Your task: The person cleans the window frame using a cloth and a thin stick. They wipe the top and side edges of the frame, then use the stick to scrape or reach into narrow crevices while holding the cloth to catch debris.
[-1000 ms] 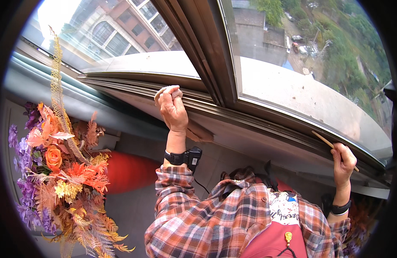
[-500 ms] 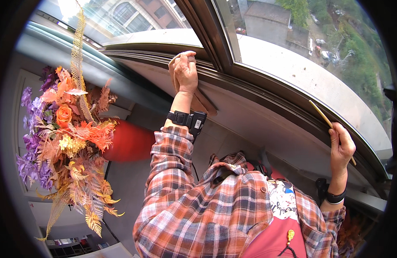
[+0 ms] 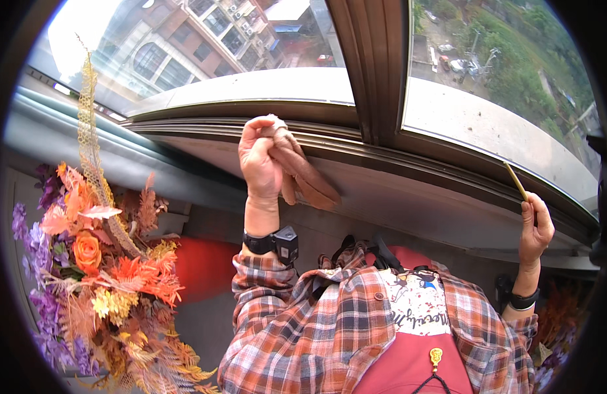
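Observation:
My left hand [image 3: 261, 164] is closed on a brownish-pink cloth [image 3: 310, 178], its fingers pinching one end beside the dark window track [image 3: 330, 143]. From that grip the cloth hangs in folds over the near side of the track. At the right, my right hand [image 3: 537, 230] holds a thin, yellowish wooden stick [image 3: 516, 182] between thumb and fingers. The stick points up and to the left, its upper tip near the lower window frame; its lower part is hidden by my hand.
A brown upright window frame [image 3: 368, 72] rises between two panes. Artificial flowers [image 3: 87, 253] in a red vase [image 3: 208, 269] stand at the left, beside a blue-grey curtain [image 3: 119, 148]. More flowers [image 3: 560, 335] show at the lower right. Outside lies a white ledge [image 3: 474, 118].
My left hand has drawn back from the track with the cloth, which now hangs lower. My right hand and the stick have shifted slightly right and down. The whole view has turned a little.

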Demonstrator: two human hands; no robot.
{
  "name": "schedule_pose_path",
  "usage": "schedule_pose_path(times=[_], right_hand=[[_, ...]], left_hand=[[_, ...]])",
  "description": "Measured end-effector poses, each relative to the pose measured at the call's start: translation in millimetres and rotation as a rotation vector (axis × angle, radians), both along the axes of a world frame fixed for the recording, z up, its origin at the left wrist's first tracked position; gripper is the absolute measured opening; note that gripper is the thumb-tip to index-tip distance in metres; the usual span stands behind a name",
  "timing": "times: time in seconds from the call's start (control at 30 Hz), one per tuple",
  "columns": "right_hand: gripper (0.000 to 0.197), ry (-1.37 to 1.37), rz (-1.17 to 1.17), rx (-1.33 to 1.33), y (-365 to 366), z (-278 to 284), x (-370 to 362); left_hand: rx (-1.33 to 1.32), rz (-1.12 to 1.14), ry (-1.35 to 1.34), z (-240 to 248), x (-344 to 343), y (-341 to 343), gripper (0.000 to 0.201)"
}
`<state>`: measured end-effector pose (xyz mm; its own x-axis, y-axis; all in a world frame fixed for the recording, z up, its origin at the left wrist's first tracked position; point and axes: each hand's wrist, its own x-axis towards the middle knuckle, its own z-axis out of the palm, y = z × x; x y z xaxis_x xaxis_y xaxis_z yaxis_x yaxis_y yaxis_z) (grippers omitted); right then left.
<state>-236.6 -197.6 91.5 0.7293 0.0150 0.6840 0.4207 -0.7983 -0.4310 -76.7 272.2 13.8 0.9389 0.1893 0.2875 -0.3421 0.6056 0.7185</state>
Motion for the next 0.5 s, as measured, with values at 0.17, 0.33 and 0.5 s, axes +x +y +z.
schedule_pose_path(times=[0.17,0.33,0.5], right_hand=[[0.017,0.425,0.099,0.011,84,30,33],[0.021,0.524,0.170,-0.105,145,15,70],[0.023,0.550,0.203,-0.190,145,13,81]], left_hand=[[0.180,-0.007,0.086,7,12,66,0.026],[1.185,0.399,0.084,-2,28,83,0.037],[1.650,0.711,0.023,-9,31,105,0.041]])
